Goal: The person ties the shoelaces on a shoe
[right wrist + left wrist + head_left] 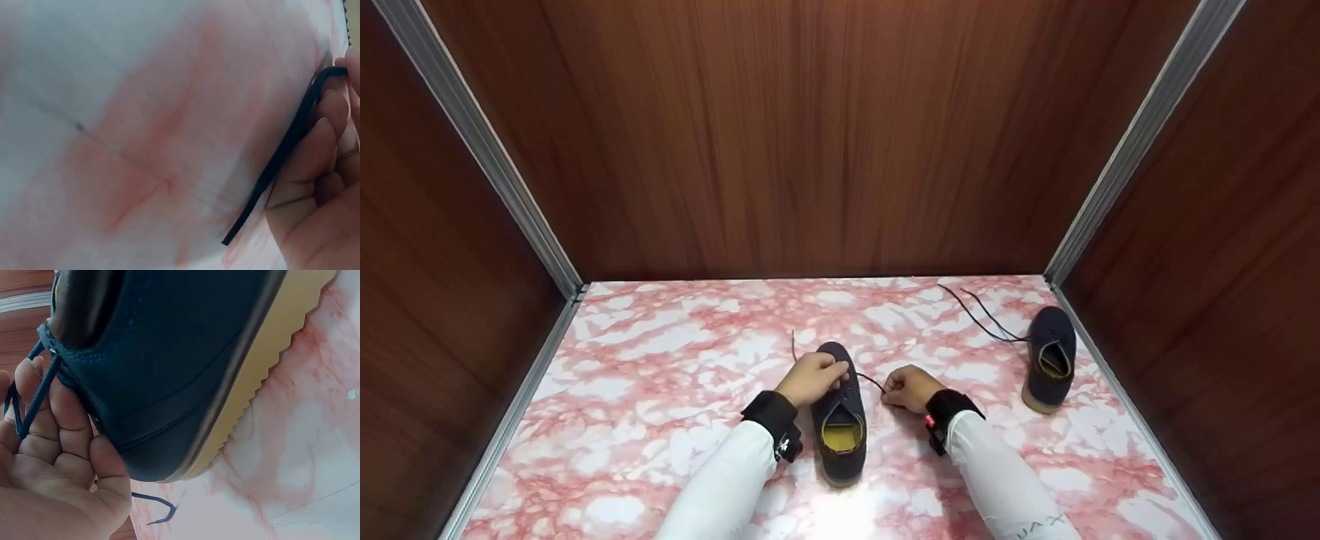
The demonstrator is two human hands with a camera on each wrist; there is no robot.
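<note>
A dark navy shoe [853, 409] with a yellow lining stands on the pink-marbled surface, its toe pointing away from me. Over its front my left hand [810, 379] has its fingers curled about the shoelace [39, 394], close to the eyelets in the left wrist view. One lace end trails beyond that hand. To the right of the shoe, my right hand [911, 388] pinches the other shoelace end [287, 143], whose tip sticks out past the fingers in the right wrist view. Between shoe and right hand the lace runs nearly taut.
A second navy shoe [1048, 386] stands at the right, near the side wall, its two loose laces [979, 319] spread toward the back left. Brown wood-grain panels [810, 150] with grey metal edging [502, 172] enclose the back and both sides.
</note>
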